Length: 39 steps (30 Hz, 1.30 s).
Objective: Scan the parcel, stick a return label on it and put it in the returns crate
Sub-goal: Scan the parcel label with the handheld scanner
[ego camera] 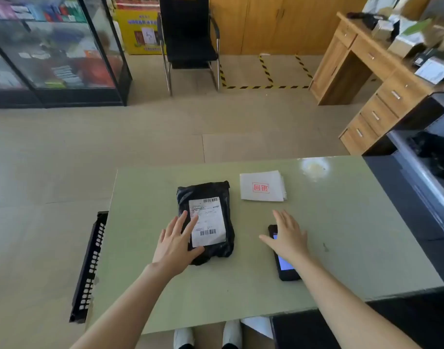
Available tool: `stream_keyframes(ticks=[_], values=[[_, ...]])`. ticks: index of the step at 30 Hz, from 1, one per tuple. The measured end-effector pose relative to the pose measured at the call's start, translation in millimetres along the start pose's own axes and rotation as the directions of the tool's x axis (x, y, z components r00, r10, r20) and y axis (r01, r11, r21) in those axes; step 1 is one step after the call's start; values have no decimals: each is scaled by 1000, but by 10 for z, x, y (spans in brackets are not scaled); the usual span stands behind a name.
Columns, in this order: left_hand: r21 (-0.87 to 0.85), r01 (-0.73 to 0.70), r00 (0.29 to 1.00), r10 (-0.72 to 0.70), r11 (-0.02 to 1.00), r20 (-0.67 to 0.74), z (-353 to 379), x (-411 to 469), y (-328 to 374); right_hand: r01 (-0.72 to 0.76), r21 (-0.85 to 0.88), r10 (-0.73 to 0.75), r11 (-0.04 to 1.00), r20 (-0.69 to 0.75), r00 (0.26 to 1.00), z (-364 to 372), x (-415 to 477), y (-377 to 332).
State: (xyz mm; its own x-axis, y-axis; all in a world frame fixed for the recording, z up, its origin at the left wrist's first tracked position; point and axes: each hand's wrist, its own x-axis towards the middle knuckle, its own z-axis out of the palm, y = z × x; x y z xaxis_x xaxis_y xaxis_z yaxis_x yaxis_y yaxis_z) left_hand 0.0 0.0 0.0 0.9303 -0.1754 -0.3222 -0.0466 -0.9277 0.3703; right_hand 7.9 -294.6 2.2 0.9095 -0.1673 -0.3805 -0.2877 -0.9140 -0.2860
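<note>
Your white shoes (183, 335) show just under the near edge of the pale green table (342, 248), and both your bare forearms reach forward over it. Your left hand (175, 244) lies flat with its fingers spread on the near-left corner of the black parcel (205, 192); its fingertips overlap the edge of the white shipping label (211, 222), and it grips nothing. The parcel lies flat near the middle of the table, label up, with barcodes at the label's far and near ends. Your right hand (289, 235) is spread, palm down, over the far end of the black handheld scanner (285, 263), whose blue screen is lit. You can't tell whether the palm touches it; the fingers are not closed round it. Beyond that hand, well clear of the parcel, sits a small stack of white return labels (262, 186) stamped in red. Off the table's left edge stands the black perforated returns crate (90, 268), mostly hidden.
</note>
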Motion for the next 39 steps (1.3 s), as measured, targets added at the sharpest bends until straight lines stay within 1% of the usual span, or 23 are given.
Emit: stream_keyframes(ticks=[3, 6, 11, 15, 20, 23, 25, 29, 36, 37, 39], values=[[37, -20, 998, 18, 999, 61, 114, 49, 5, -121, -20, 122, 992, 31, 992, 136, -37, 129], [33, -33, 994, 29, 999, 109, 225, 88, 40, -215, -19, 216, 976, 59, 975, 297, -99, 266], [44, -14, 988, 7, 999, 153, 364, 131, 56, -292, -13, 292, 956, 33, 956, 434, -94, 379], [62, -7, 985, -4, 998, 170, 433, 134, 57, -320, -4, 320, 947, -5, 947, 456, -66, 380], [75, -3, 984, -10, 997, 180, 453, 160, 66, -420, 10, 420, 908, 2, 908, 468, -42, 404], [15, 2, 984, -4, 1000, 176, 454, 167, 65, -450, 12, 450, 893, -6, 893, 494, -27, 417], [6, 2, 987, -3, 1000, 162, 460, 153, 64, -470, 26, 470, 882, 4, 883, 498, -12, 406], [-10, 19, 989, -18, 1000, 146, 462, 127, 92, -532, 80, 533, 843, 11, 846, 513, 31, 392], [-34, 75, 983, -68, 997, 171, 426, 119, 195, -608, 202, 612, 768, 50, 789, 496, 49, 343], [-37, 81, 982, -74, 996, 175, 419, 119, 212, -602, 221, 607, 767, 53, 793, 482, 36, 342], [-39, 82, 980, -74, 996, 186, 398, 122, 256, -543, 250, 553, 802, 37, 833, 450, -4, 336]])
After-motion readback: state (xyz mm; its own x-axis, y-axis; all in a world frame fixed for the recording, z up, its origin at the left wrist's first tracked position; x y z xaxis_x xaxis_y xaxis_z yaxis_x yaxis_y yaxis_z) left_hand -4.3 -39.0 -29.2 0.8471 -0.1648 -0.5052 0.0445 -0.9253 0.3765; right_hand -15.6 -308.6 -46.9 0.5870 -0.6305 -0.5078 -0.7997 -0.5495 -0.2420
